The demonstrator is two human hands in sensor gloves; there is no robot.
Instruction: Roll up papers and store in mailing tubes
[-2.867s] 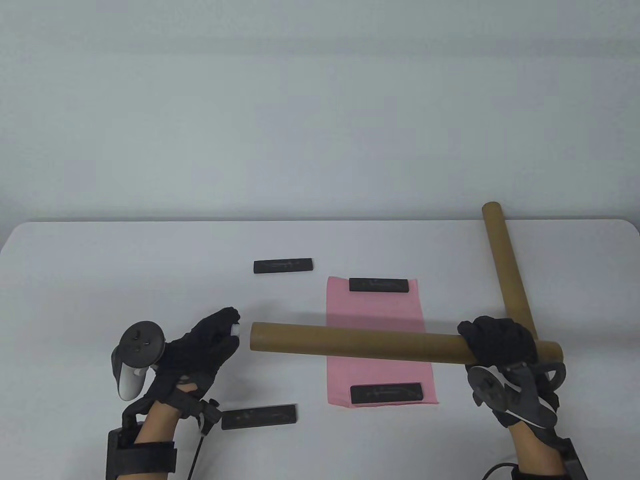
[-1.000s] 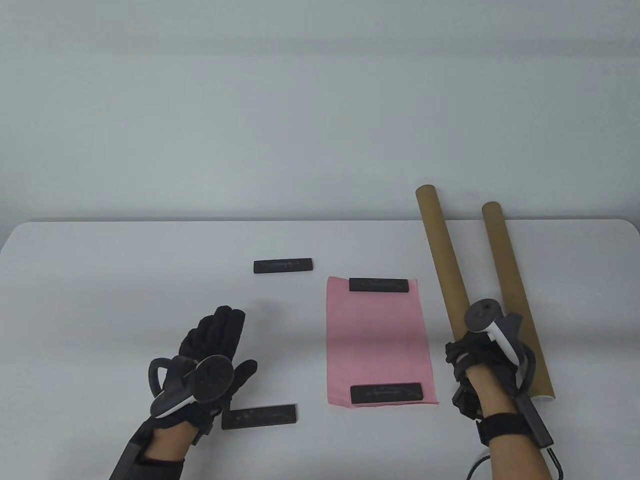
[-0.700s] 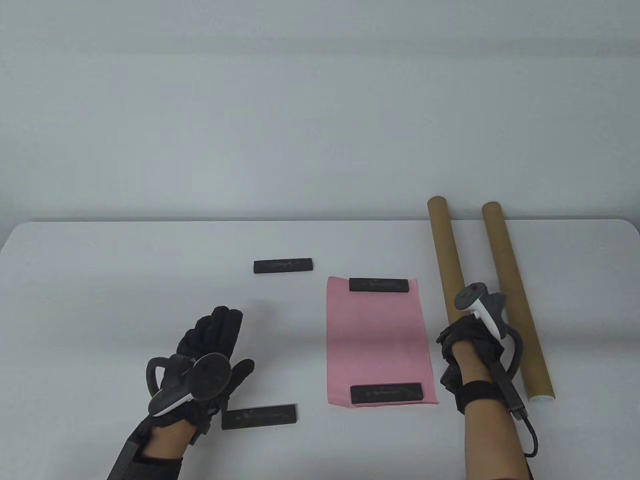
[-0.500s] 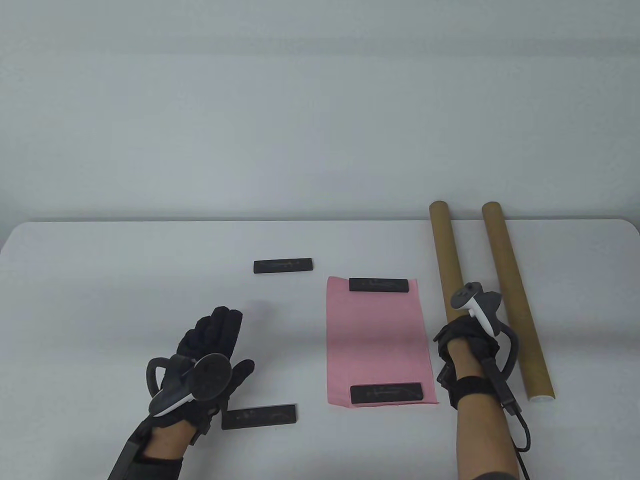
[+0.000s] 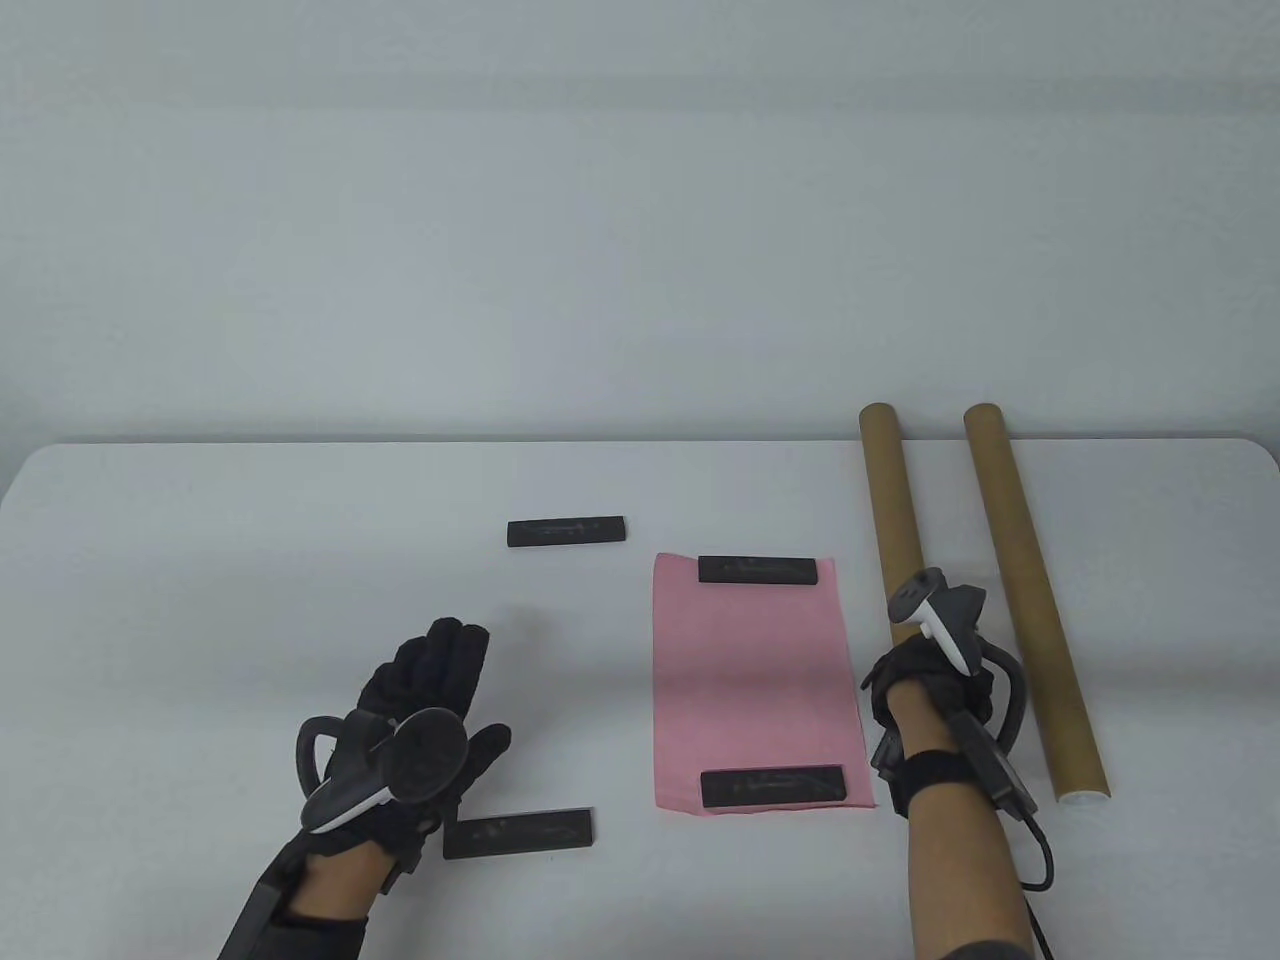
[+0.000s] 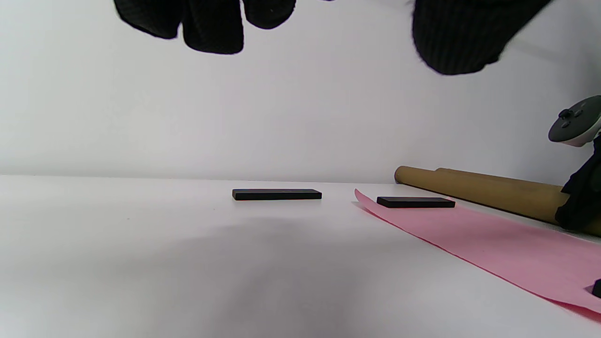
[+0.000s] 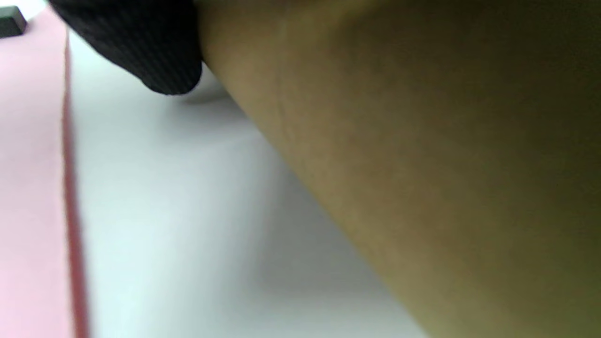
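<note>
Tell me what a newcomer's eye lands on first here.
The pink paper at the table's centre, pinned flat by a black bar at its far end and another at its near end. To its right lie two brown mailing tubes side by side; the right hand is at the nearer one.

1. Tabletop point(image 5: 200, 560): plain white
2. Paper sheet point(image 5: 750, 680): plain pink
3. Two mailing tubes point(image 5: 890, 500) point(image 5: 1010, 560): brown cardboard, the right one with a white end cap point(image 5: 1083, 797)
4. Four flat bars point(image 5: 566, 531) point(image 5: 765, 570) point(image 5: 772, 787) point(image 5: 518, 833): black
5. Both hands point(image 5: 425, 690) point(image 5: 925, 685): black ribbed gloves
6. Trackers point(image 5: 415, 755) point(image 5: 935, 615): dark grey with white
7. Wall point(image 5: 600, 200): pale grey
</note>
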